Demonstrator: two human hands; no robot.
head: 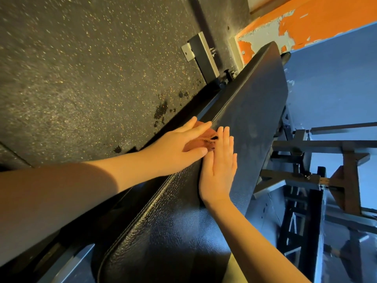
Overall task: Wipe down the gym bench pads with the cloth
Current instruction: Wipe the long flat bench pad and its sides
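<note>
A long black textured bench pad runs from the lower middle up to the top right. A small brown cloth lies on its left edge, near the piping seam. My left hand lies flat over the cloth with straight fingers, pressing it against the pad's edge. My right hand rests flat on the pad just right of the cloth, its fingertips touching the cloth's edge. Most of the cloth is hidden under my left hand.
Speckled black rubber floor with dark wet spots lies left of the bench. A metal bench foot bracket stands at the top. An orange wall with peeling paint is at the top right. Metal rack frames crowd the right side.
</note>
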